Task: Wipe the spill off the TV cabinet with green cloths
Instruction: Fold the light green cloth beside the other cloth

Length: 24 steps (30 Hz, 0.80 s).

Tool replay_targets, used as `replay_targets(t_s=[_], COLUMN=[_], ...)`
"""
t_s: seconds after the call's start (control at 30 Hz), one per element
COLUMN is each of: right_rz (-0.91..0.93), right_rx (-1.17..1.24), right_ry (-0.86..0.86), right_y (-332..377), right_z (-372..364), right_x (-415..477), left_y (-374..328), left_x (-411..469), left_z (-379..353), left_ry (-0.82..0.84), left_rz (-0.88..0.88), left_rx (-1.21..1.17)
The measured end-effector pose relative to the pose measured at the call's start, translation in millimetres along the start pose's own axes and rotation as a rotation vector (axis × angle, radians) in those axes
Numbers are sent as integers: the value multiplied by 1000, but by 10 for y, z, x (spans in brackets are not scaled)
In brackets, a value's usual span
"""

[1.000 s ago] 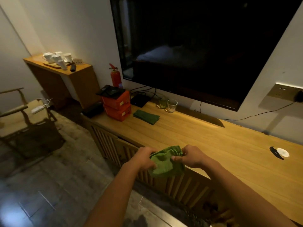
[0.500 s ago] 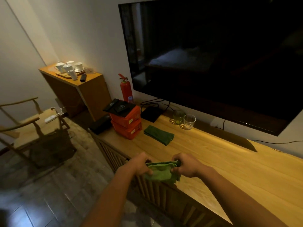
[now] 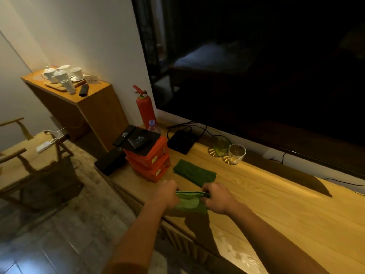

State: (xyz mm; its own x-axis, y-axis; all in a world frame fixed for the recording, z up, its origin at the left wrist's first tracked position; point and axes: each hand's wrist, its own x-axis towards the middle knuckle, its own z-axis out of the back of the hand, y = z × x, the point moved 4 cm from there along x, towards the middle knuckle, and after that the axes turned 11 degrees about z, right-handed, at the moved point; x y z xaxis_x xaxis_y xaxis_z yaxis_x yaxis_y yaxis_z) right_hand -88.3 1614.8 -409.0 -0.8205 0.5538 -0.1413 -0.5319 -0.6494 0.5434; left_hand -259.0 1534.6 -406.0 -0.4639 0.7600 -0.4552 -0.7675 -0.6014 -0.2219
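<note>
A light green cloth point(image 3: 188, 202) hangs between my two hands over the front edge of the wooden TV cabinet point(image 3: 286, 210). My left hand point(image 3: 166, 192) grips its left top corner and my right hand point(image 3: 217, 196) grips its right top corner. A second, darker green cloth point(image 3: 194, 172) lies folded flat on the cabinet top just beyond my hands. A wet, shiny patch point(image 3: 235, 250) shows on the cabinet top near its front edge, to the right of my right forearm.
Two stacked orange boxes point(image 3: 150, 161) with black items on top stand left of the folded cloth. Two glasses point(image 3: 229, 151), a black box point(image 3: 182, 141) with cables and a large TV point(image 3: 256, 76) line the back. A fire extinguisher point(image 3: 145, 107), side cabinet with cups point(image 3: 63, 76) and a chair point(image 3: 29, 159) are left.
The view has swung left and moved closer to the cabinet. My hands, still holding the cloth, have moved forward toward the folded dark cloth and now hold the cloth stretched flatter.
</note>
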Motion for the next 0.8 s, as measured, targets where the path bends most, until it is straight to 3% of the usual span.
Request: replay_targets(t_s=[0.13,0.23,0.5,0.8], right_rz=[-50,-132,-314,-363], right_rx=[-45,-87,-19,77], right_ry=[-165,-225,101,39], right_y=[-40,-74,-155,23], right_z=[-98,-286,-1401,-1501], right_x=[381,589,594,358], left_y=[49,140,732,622], left_x=[401,713,1041,971], left_z=[127,59,-804,-857], left_ry=[-157,-183,154,126], left_rz=[-33,-111,-215,-339], left_rx=[9,34,254,323])
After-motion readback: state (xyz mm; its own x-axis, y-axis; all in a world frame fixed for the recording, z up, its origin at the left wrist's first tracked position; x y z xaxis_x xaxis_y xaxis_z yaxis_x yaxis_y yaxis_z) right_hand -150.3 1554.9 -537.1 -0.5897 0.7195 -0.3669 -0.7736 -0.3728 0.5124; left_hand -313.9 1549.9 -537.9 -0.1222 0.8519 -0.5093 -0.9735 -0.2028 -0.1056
